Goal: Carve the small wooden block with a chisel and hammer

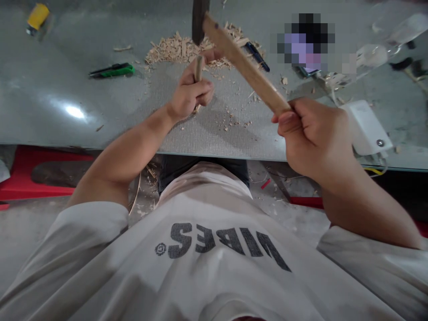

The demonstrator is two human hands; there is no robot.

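My right hand (pixel 310 133) is closed round the lower end of a hammer (pixel 249 67) with a pale wooden handle. The dark hammer head is raised at the top of the view, above and slightly beyond my left hand (pixel 193 91). Pinched in the fingers of that left hand is a thin wooden stick (pixel 198 69), held nearly upright over a textured grey mat (pixel 207 140). Its lower end shows just under the fingers; I cannot tell whether it touches the mat. Small wood chips (pixel 230 122) lie scattered to the right of the left hand.
A heap of wood shavings (pixel 175 48) lies behind my left hand, with a dark pen (pixel 257 57) at its right. A green cutter knife (pixel 113 70) and a yellow object (pixel 37 17) are on the left. A white box (pixel 366 127) with cables stands beside my right hand.
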